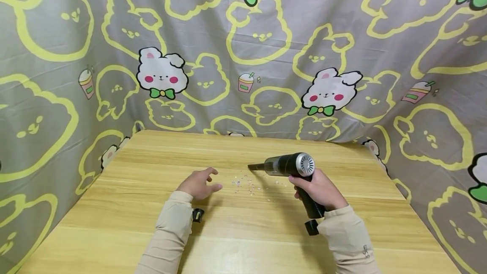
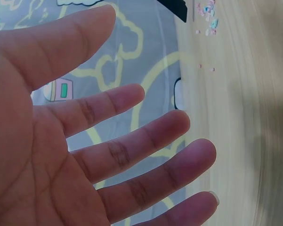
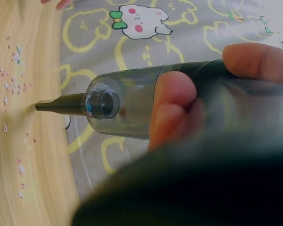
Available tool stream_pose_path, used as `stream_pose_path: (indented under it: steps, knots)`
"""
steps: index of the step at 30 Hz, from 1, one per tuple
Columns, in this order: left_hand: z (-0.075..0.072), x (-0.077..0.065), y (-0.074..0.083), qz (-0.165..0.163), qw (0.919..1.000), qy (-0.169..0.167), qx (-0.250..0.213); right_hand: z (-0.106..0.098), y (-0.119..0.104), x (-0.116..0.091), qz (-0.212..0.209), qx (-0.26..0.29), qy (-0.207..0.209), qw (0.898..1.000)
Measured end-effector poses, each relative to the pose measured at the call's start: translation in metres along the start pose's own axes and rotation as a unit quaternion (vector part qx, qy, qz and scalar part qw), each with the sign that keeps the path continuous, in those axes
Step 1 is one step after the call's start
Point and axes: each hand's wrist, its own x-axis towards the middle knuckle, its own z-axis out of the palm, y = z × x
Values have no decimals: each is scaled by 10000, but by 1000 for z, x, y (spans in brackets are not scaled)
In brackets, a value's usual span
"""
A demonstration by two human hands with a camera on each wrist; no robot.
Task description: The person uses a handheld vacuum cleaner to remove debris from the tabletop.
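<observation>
My right hand (image 1: 319, 189) grips the handle of a black handheld vacuum cleaner (image 1: 283, 165), which has a clear dust chamber (image 3: 127, 101) and a narrow nozzle (image 3: 61, 104). The nozzle points left, its tip close to the wooden table at the scattered paper scraps (image 1: 243, 184); whether it touches the wood I cannot tell. These scraps are tiny, whitish, pink and bluish. To their left, my left hand (image 1: 198, 183) hovers over the table with nothing in it. In the left wrist view its fingers (image 2: 150, 136) are spread and the palm shows.
The wooden table (image 1: 243, 240) has a light plank pattern. A grey curtain (image 1: 213, 33) with rabbit and cup prints surrounds it at the back and both sides. Dark wrist-camera mounts sit at the left wrist (image 1: 197, 215) and right wrist (image 1: 311, 227).
</observation>
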Motion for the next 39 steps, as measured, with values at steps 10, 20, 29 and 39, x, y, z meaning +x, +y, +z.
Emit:
stream_pose_path:
  steps: [10, 20, 29, 39]
  knots:
    - [-5, -1, -4, -9, 10000, 71, -47, 3, -4, -1, -23, 9, -4, 10000]
    - [-9, -2, -10, 31, 9999, 89, -95, 6, -4, -1, -11, 95, 32, 9999]
    - [-13, -4, -12, -56, 9998, 130, -145, 9, -3, 0, -54, 138, 16, 9999]
    - [-16, -6, -18, -118, 9996, 191, -144, 12, -2, 1, -88, 119, -25, 9999]
